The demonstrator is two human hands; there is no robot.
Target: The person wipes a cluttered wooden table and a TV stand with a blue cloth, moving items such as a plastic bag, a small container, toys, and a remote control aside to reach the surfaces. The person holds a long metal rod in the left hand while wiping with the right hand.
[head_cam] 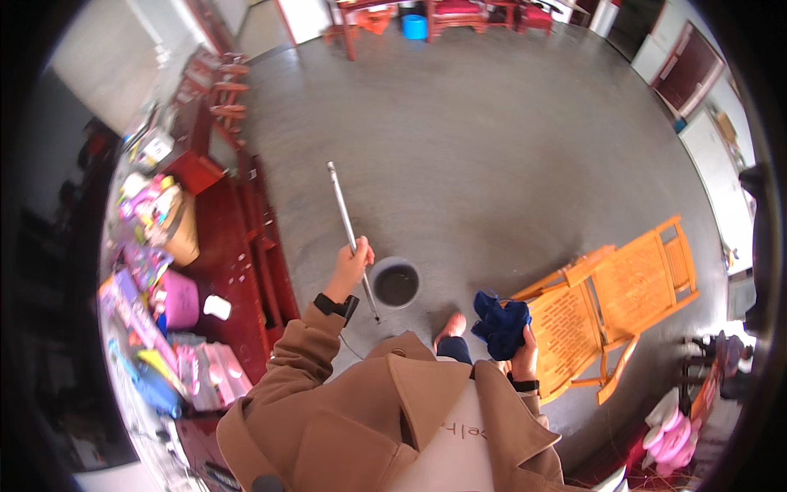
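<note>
My left hand (pixel 355 264) is closed around a thin silver metal pole (pixel 342 206), which slants over the grey floor with one end pointing away from me. Just right of that hand stands a round bucket (pixel 375 281) with dark liquid in it. At the right, my right hand (pixel 525 355) grips a bunched dark blue cloth (pixel 501 325) beside the seat of a wooden folding chair (pixel 565 338). The fingers under the cloth are partly hidden.
A long red cabinet (pixel 215 246) along the left carries toys, a pink bin (pixel 179 298) and a cardboard box (pixel 184 230). Red wooden furniture and a blue bucket (pixel 414 27) stand at the far side. Pink plush items (pixel 673 440) lie at lower right.
</note>
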